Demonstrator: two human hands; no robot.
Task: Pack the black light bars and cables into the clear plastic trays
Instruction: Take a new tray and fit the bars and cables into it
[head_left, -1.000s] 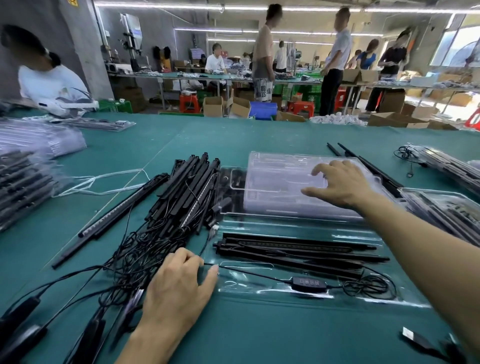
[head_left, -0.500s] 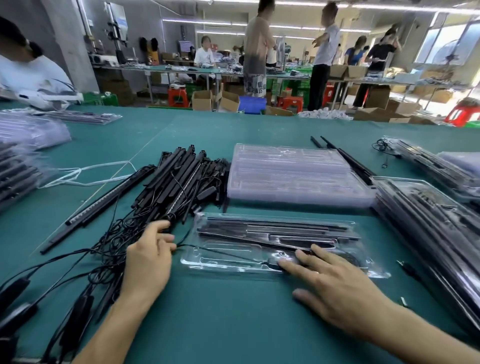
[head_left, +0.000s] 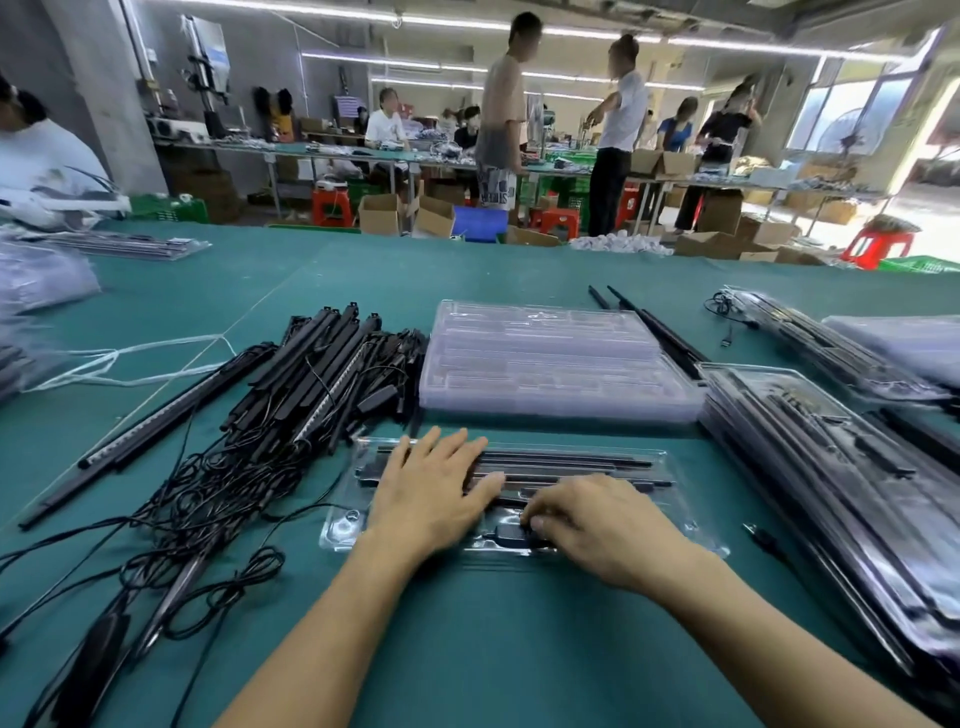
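A clear plastic tray lies in front of me on the green table, with black light bars along its far half and a black cable controller in its near half. My left hand rests flat on the tray's left part, fingers straight over the bars. My right hand presses bent fingertips down on the tray's front, beside the controller. To the left lie a pile of loose black light bars and tangled cables.
A stack of clear trays stands just behind the worked tray. Filled trays are stacked at the right, more behind them. Two loose bars lie between the stacks. People work at tables beyond.
My left hand left the cable pile and came to lie flat on the tray. My right hand moved left onto the tray's front. One second ago it reached to the tray stack.
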